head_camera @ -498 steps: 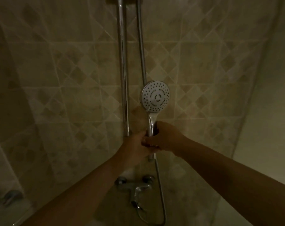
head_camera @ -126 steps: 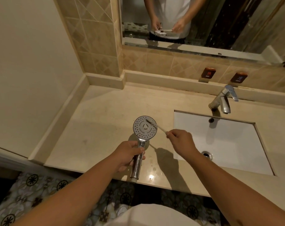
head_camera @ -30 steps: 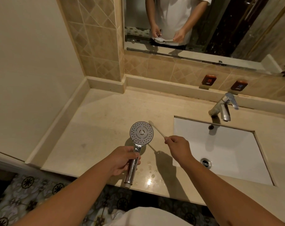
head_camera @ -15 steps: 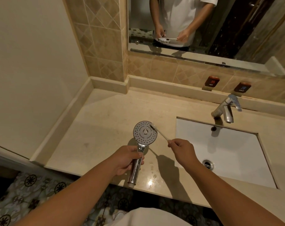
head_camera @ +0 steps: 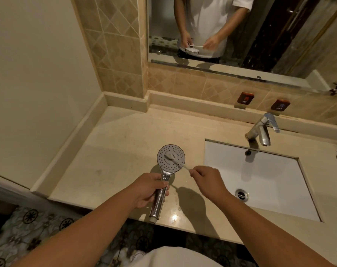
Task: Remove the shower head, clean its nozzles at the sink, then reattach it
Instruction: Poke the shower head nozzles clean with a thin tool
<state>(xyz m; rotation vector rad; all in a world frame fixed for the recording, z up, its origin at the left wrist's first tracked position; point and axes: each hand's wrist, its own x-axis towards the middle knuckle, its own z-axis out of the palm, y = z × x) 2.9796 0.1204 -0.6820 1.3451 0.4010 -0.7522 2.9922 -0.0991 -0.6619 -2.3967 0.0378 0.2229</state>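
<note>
The worktop (head_camera: 125,135) ran pale and stone-like around the sink (head_camera: 270,182), which was sunk into it and served as the fixed mark here. A tap (head_camera: 261,130) stood at the sink's far rim, and a few water drops lay on the worktop just off the sink's left edge, toward the person.

To the left of the sink, above the worktop, the shower head (head_camera: 170,158) was held face up, its round nozzle plate away from the person and its chromed handle pointing back toward them. It had no hose on it. The left hand (head_camera: 148,189) had its fingers wrapped shut around the handle just below the neck. That seemed the right place to take it: the head was probably a light, hollow, rigid piece, but wet chrome would be slippery, so a full wrap near the neck would keep the face from turning under the brush.

Between the shower head and the sink, the right hand (head_camera: 206,180) had its fingers pinched together on the end of a thin pale brush (head_camera: 178,161), whose tip lay on the nozzle plate near its centre. The stick looked slender and likely flexible, so light strokes would suit it.
</note>
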